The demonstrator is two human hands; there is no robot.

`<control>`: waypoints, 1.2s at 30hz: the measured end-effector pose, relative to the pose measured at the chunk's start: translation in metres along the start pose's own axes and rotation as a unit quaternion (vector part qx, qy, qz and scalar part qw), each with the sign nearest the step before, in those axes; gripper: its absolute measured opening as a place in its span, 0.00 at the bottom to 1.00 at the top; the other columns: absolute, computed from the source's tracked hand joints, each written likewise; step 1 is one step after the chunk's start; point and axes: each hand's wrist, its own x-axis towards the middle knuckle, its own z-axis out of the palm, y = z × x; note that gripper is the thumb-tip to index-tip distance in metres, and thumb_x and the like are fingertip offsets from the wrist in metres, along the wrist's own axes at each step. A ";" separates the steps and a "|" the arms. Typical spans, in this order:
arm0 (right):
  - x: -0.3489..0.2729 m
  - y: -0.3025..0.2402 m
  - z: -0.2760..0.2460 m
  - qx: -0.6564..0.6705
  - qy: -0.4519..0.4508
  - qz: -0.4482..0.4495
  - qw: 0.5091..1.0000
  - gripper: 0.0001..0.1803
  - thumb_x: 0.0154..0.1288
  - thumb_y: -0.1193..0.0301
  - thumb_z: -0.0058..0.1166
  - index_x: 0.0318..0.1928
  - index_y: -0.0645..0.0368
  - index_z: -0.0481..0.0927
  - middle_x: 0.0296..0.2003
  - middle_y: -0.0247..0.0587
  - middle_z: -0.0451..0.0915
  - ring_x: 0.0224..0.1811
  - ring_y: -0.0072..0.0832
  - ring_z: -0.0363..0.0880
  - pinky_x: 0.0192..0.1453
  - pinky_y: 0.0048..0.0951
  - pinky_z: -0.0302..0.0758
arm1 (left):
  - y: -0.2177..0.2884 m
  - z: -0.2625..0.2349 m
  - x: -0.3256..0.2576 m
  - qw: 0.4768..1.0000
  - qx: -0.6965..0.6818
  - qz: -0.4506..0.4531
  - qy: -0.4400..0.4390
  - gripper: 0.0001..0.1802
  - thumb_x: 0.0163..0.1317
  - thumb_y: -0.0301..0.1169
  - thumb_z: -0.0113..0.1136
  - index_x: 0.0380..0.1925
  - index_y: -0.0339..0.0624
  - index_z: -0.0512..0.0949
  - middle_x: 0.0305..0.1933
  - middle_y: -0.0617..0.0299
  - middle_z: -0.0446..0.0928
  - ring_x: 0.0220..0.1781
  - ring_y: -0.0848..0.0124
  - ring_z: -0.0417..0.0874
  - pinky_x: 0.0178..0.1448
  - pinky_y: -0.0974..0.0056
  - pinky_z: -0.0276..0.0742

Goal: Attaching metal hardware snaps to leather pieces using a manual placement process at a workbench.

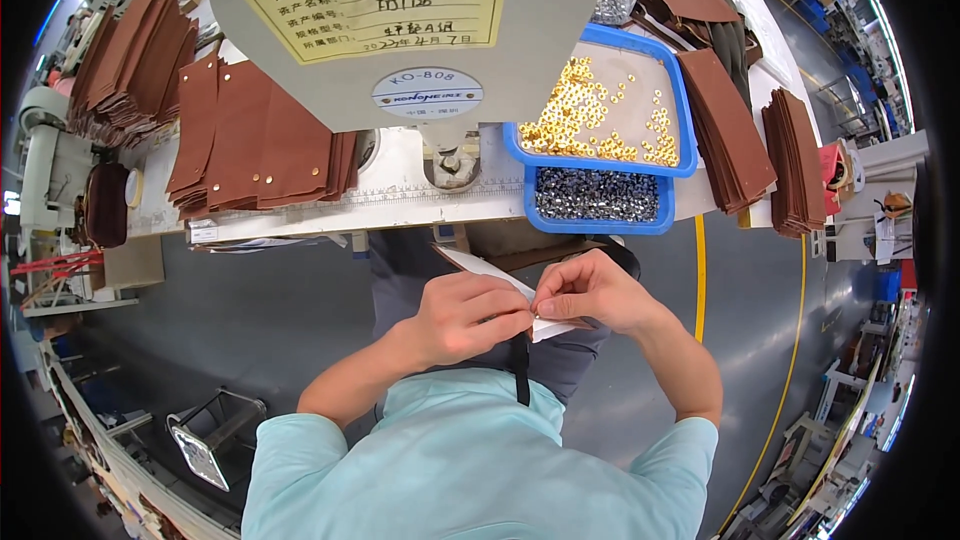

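Over my lap, my left hand (pixel 462 318) and my right hand (pixel 590 292) meet at a flat piece with a white face (pixel 552 329) and a thin brown edge. My left fingers are curled closed against the piece. Thumb and forefinger of my right hand pinch at its edge, where a tiny gold-coloured fitting (pixel 537 316) shows between the hands. The fingers hide much of the piece. Beyond them on the bench, small gold rings (pixel 575 110) lie scattered in a blue tray (pixel 687 130), above a second blue tray (pixel 600 227) of small silver-coloured parts (pixel 598 195).
A grey machine head (pixel 300 80) with a yellow label overhangs the white bench (pixel 400 212). Brown panels with gold studs (pixel 265 140) lie left of it; more brown stacks (pixel 725 130) lie right. A metal-framed stand (pixel 215 435) is on the floor at left.
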 end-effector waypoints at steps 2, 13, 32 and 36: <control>0.001 0.003 -0.001 0.006 0.006 0.002 1.000 0.05 0.69 0.76 0.66 0.41 0.65 0.87 0.32 0.32 0.86 0.30 0.12 0.80 0.29 0.15 0.72 | 0.000 0.001 -0.001 1.000 0.004 0.002 0.007 0.12 0.44 0.28 0.70 0.32 0.47 0.85 0.36 0.68 0.84 0.35 0.70 0.87 0.31 0.68 0.81; -0.002 0.001 0.009 -0.096 0.056 -0.019 0.994 0.06 0.67 0.73 0.66 0.40 0.64 0.87 0.29 0.29 0.83 0.24 0.13 0.75 0.27 0.16 0.69 | 0.000 0.000 -0.004 1.000 -0.004 -0.008 -0.007 0.12 0.43 0.27 0.69 0.32 0.46 0.85 0.35 0.68 0.84 0.34 0.70 0.87 0.31 0.67 0.82; 0.005 0.017 -0.010 0.110 -0.020 -0.002 0.994 0.04 0.59 0.82 0.67 0.36 0.66 0.89 0.39 0.39 0.88 0.41 0.24 0.84 0.52 0.25 0.77 | 0.002 -0.004 0.004 0.998 0.037 0.057 -0.007 0.13 0.45 0.29 0.73 0.33 0.46 0.85 0.36 0.68 0.84 0.36 0.70 0.88 0.31 0.70 0.79; 0.006 0.020 -0.011 0.111 -0.023 -0.007 0.993 0.05 0.58 0.82 0.68 0.37 0.66 0.89 0.39 0.39 0.88 0.41 0.25 0.84 0.53 0.26 0.77 | 0.002 -0.002 0.004 0.998 0.037 0.059 -0.004 0.13 0.44 0.30 0.73 0.33 0.47 0.85 0.36 0.67 0.84 0.36 0.70 0.88 0.32 0.70 0.79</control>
